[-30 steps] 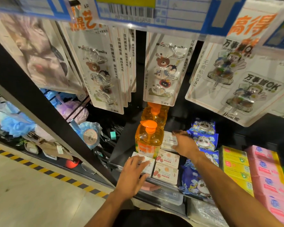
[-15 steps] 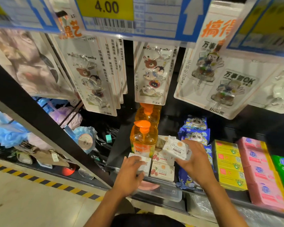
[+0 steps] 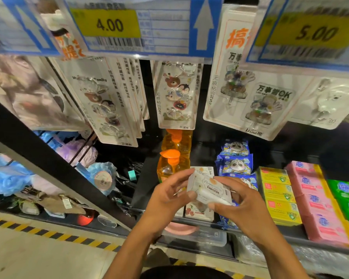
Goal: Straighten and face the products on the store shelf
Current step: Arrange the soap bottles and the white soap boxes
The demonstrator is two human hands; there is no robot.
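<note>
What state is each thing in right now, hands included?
white box, tilted, held above the shelf between both hands
left hand, grips the box's left end
right hand, grips the box's right end
front pump bottle, upright on the shelf
cherry-print box, lying flat at the shelf front
yellow boxes, in a row, faces up

Pack (image 3: 207, 191) between left hand (image 3: 167, 200) and right hand (image 3: 242, 206), pump bottle (image 3: 169, 166) just behind.
</note>
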